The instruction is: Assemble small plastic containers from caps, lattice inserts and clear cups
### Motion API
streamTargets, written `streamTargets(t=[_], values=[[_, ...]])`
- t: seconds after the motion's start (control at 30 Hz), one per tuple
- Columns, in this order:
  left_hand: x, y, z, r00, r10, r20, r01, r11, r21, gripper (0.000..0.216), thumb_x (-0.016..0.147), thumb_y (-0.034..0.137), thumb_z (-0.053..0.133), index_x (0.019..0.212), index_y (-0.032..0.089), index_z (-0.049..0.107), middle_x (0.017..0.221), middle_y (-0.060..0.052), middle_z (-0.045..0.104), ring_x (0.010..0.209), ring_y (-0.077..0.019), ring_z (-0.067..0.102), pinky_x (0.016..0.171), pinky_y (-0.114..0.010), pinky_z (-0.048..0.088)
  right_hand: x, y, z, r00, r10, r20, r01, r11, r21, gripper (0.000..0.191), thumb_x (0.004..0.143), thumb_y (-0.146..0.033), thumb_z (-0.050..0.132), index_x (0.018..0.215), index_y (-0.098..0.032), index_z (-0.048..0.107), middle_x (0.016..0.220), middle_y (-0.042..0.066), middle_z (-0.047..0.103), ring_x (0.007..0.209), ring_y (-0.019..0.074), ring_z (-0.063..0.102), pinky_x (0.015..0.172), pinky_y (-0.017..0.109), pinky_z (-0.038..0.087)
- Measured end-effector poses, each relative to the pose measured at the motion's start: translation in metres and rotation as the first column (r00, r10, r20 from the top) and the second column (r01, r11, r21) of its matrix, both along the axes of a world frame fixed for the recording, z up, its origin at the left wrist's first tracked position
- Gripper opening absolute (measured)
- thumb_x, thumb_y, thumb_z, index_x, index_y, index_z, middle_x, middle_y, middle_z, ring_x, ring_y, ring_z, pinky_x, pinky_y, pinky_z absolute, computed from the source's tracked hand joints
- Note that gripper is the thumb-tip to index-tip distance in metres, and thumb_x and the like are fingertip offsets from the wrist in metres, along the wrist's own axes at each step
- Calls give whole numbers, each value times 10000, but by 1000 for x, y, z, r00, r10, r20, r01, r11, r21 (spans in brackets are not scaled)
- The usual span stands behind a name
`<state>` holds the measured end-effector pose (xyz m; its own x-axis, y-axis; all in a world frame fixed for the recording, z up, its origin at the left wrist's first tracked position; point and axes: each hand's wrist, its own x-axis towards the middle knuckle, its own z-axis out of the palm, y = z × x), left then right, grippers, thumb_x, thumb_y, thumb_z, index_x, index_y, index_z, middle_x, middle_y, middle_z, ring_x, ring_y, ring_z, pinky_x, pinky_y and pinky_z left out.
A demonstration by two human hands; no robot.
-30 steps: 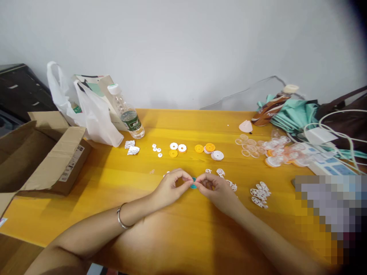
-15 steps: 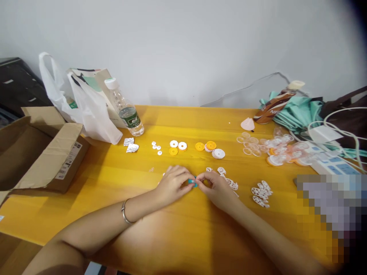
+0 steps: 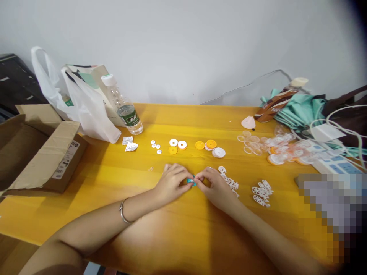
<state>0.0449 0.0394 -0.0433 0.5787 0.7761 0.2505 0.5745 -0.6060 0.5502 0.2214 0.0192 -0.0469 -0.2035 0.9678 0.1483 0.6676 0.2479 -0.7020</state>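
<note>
Both hands meet over the middle of the table around a small teal round plastic piece. My left hand pinches its left side between thumb and forefinger. From the right, my right hand has thumb and forefinger pressed together at the piece, on something too small to make out. Fingers cover part of the teal piece. White cut-out plastic parts lie just beyond my right hand, partly hidden by it. Past the hands are white and orange discs, more orange and white discs and small white caps.
At left stand an open cardboard box, a white plastic bag and a water bottle, near foil pieces. On the right are more white cut-out parts, clear plastic rings, a brown bottle and a power strip.
Both hands stay at the same spot, still on the teal piece, which now shows slightly more of its face. The whole view has shifted slightly.
</note>
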Motion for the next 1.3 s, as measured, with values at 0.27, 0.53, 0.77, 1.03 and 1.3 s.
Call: streamTargets(t=[0.27, 0.53, 0.77, 1.03, 1.3], values=[[0, 0, 0, 999, 0, 43, 1, 1000, -31, 117, 836, 292, 549, 880, 212, 622, 789, 14, 626, 750, -113, 540, 708, -290, 266, -1, -1, 0, 1000, 7, 1, -7, 1000, 8, 129, 766, -156, 555, 669, -205, 623, 699, 24, 584, 735, 180, 541, 678, 312, 418], [0, 0, -2, 997, -12, 74, 16, 998, -60, 116, 832, 270, 552, 906, 208, 616, 800, 17, 630, 741, -101, 558, 717, -274, 289, -1, -1, 0, 1000, -1, 19, 1, 1000, 12, 123, 768, -161, 551, 687, -211, 628, 702, 22, 581, 735, 180, 545, 668, 310, 423], [0, 1, -2, 996, -24, 87, 30, 997, -76, 107, 828, 256, 558, 900, 200, 613, 806, 19, 627, 740, -97, 561, 711, -265, 300, -1, -1, 2, 1000, 1, 16, -1, 1000, -5, 115, 760, -158, 551, 679, -205, 618, 718, 26, 588, 742, 181, 543, 685, 316, 417], [0, 0, 0, 993, -47, 105, 55, 996, -73, 100, 823, 231, 559, 892, 201, 624, 807, 5, 636, 727, -106, 563, 714, -267, 322, -1, -1, 1, 1000, 11, 25, -11, 1000, -6, 107, 745, -149, 563, 668, -204, 613, 724, 32, 587, 760, 189, 539, 682, 313, 410], [-3, 5, -2, 961, -40, 272, 102, 971, -217, 131, 811, 183, 540, 914, 169, 619, 872, -43, 643, 772, -131, 578, 703, -250, 429, 0, 0, 0, 999, 18, 34, -18, 1000, -4, 106, 759, -168, 557, 682, -207, 617, 732, 32, 584, 758, 187, 533, 687, 316, 409]])
